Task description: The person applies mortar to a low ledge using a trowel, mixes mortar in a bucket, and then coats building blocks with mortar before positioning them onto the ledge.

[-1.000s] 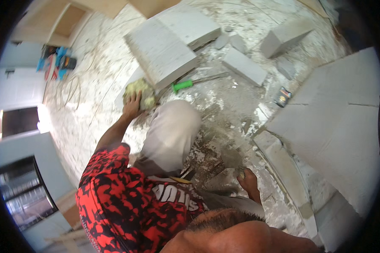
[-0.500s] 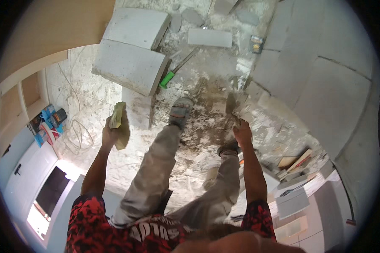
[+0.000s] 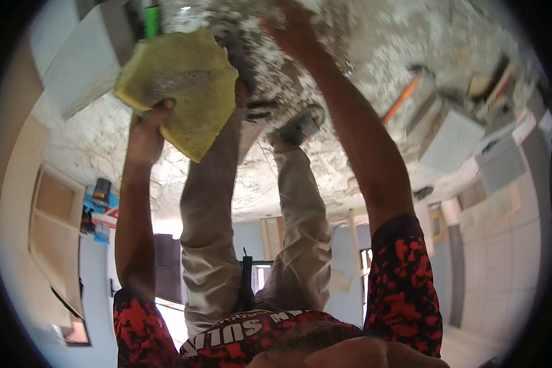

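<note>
My left hand is closed on the edge of a yellow, foam-like slab with ragged, broken sides. Its thumb lies on the broad face, where a grey smear runs across the middle. Stretched far forward, my right hand is near the top edge of the picture, low over the dirty floor. Motion blurs its fingers, and no tool can be made out in them. Just beyond the slab a green handle shows beside the pale grey blocks.
The floor is crusted with white and brown residue. On the right lie a long orange-handled object, a pale block and wood scraps. My sandalled foot stands between my arms. A wooden cabinet is at left.
The view has shifted toward my body. The slab has turned from edge-on to show its broad face. My right arm has stretched forward; the trowel-like tool it held is no longer visible.
</note>
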`<state>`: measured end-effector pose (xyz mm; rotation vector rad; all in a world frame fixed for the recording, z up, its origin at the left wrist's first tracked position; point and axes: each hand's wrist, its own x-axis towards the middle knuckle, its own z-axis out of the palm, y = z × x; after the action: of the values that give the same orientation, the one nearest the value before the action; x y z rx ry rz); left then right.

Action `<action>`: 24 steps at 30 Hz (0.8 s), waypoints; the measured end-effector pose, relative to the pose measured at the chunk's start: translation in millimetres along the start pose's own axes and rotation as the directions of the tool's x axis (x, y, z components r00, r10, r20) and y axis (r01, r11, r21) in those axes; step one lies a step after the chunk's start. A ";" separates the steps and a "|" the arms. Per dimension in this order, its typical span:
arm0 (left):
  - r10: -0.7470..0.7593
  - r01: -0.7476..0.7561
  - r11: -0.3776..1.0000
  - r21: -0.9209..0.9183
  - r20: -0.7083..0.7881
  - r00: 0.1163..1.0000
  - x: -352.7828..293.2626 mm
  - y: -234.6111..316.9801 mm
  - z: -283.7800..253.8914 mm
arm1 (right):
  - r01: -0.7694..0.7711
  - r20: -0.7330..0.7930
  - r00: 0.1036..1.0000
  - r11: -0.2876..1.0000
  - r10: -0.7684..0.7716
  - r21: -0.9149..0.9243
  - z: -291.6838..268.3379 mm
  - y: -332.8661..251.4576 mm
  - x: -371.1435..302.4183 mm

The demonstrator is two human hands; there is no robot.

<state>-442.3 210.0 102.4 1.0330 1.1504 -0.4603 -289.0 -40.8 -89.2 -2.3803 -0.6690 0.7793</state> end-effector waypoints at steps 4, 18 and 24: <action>-0.077 0.100 0.987 -0.126 0.177 0.981 -10.2 -13.4 67.5 | -0.557 0.555 0.831 0.055 0.044 0.829 -81.9 -83.8 -88.7; -0.437 0.184 0.767 0.614 0.291 0.851 -128.3 -188.4 348.4 | 0.082 -0.012 0.675 -0.059 0.738 0.995 -90.9 -43.5 -450.8; -0.309 -0.086 0.856 0.509 0.638 0.705 -158.1 -284.5 414.1 | 0.170 0.281 0.346 -0.354 0.895 0.920 -109.2 12.1 -532.3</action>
<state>-503.6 -311.7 141.1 1.0783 0.3810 -1.2042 -592.5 -403.5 178.6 -0.8883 1.2875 0.1739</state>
